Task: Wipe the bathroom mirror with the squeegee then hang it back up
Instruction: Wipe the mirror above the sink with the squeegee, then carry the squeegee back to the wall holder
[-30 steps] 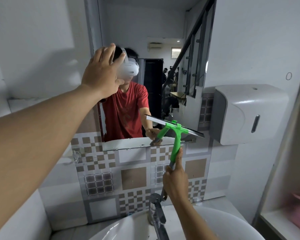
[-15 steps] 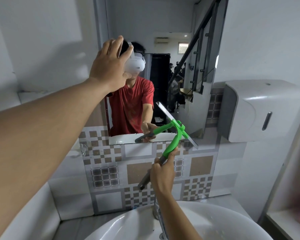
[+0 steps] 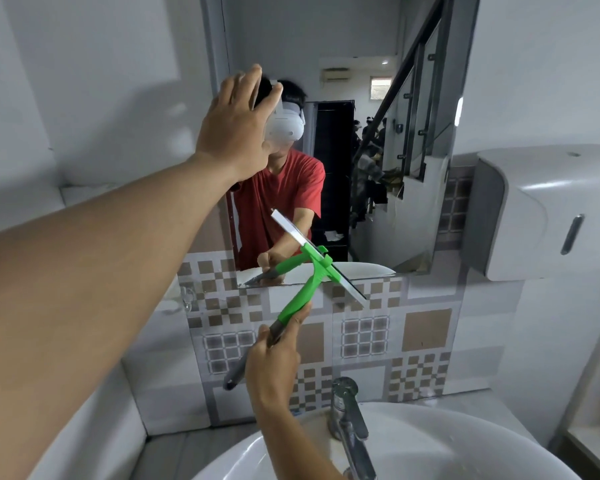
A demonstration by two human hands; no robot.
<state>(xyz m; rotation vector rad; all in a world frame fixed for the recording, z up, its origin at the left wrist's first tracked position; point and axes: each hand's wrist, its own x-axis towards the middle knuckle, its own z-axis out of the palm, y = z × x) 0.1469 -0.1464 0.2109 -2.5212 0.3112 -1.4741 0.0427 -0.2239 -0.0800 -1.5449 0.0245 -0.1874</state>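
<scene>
The mirror (image 3: 378,140) hangs on the wall above the sink, with a person in a red shirt reflected in it. My right hand (image 3: 274,358) is shut on the grey grip of the green squeegee (image 3: 302,292). The squeegee is tilted, its handle running down to the left and its blade slanting across the mirror's bottom edge. My left hand (image 3: 236,129) is raised with fingers spread, flat at the mirror's upper left part, holding nothing.
A white sink (image 3: 430,445) with a chrome tap (image 3: 349,414) lies below. A white paper dispenser (image 3: 548,209) is fixed to the wall right of the mirror. Patterned tiles (image 3: 426,330) cover the wall under the mirror. A small clear hook (image 3: 187,295) sits on the tiles at left.
The squeegee has swung from level along the mirror's bottom edge to a steep tilt, and my right hand has moved left with it. The view shifted left.
</scene>
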